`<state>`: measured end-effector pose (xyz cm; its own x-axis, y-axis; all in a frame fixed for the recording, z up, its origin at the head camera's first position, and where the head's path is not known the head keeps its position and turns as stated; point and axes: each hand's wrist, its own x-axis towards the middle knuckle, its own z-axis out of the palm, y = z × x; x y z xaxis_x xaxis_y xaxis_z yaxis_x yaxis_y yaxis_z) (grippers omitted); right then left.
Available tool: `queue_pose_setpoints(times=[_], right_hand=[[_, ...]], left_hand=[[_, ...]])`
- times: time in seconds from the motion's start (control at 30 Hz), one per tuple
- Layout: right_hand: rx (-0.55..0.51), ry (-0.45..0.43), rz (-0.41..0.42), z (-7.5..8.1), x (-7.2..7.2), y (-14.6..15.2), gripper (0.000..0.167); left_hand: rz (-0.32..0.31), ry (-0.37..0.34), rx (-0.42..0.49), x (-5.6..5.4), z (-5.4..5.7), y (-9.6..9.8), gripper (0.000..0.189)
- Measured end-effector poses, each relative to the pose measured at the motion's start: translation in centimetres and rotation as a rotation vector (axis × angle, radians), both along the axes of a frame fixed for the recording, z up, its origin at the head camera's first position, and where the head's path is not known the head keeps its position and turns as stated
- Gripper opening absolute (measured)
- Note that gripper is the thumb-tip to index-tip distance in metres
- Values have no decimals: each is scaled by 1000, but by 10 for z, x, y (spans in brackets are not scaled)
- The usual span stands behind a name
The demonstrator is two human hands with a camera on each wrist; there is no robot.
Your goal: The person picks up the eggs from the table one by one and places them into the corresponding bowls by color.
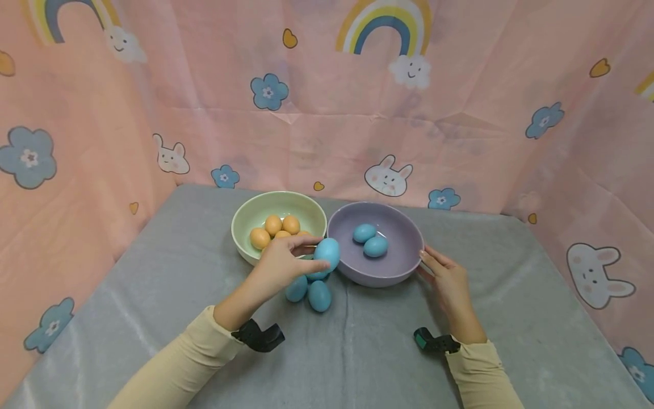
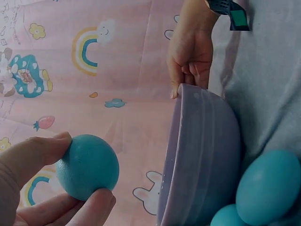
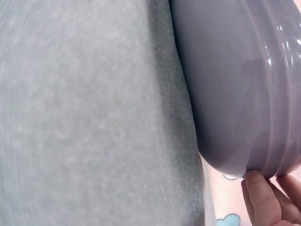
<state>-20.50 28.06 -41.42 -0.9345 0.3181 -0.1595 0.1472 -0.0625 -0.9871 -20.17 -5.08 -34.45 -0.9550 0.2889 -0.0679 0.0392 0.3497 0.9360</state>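
Observation:
Between thumb and fingertips, my left hand (image 1: 281, 262) pinches a blue egg (image 1: 327, 254) in the air, just left of the purple bowl's (image 1: 375, 280) near-left rim. In the left wrist view that egg (image 2: 89, 167) is clear of the bowl. My right hand (image 1: 449, 284) grips the bowl's right rim, thumb at the edge and fingers against the outside wall (image 3: 235, 94). Two blue eggs (image 1: 375, 246) lie inside this bowl. Below the left hand, several more blue eggs (image 1: 319, 296) rest on the grey cloth, partly hidden by it.
A green bowl (image 1: 242, 247) with several orange eggs (image 1: 260, 238) stands left of the purple one, their rims close together. Grey cloth (image 1: 368, 352) covers the table. Behind and at both sides hangs a pink patterned curtain (image 1: 317, 142).

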Motion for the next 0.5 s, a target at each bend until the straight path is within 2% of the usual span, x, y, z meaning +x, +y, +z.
queue_pose_setpoints(times=[0.13, 0.4, 0.5], right_hand=[[-2, 10, -2, 0, 0, -1, 56], [-3, -4, -8, 1, 0, -1, 53], [-1, -9, -12, 1, 1, -2, 54]], left_hand=[[-6, 2, 7, -9, 5, 10, 51], [-29, -6, 48, -23, 15, 33, 54], [-44, 16, 78, -28, 18, 42, 54]])
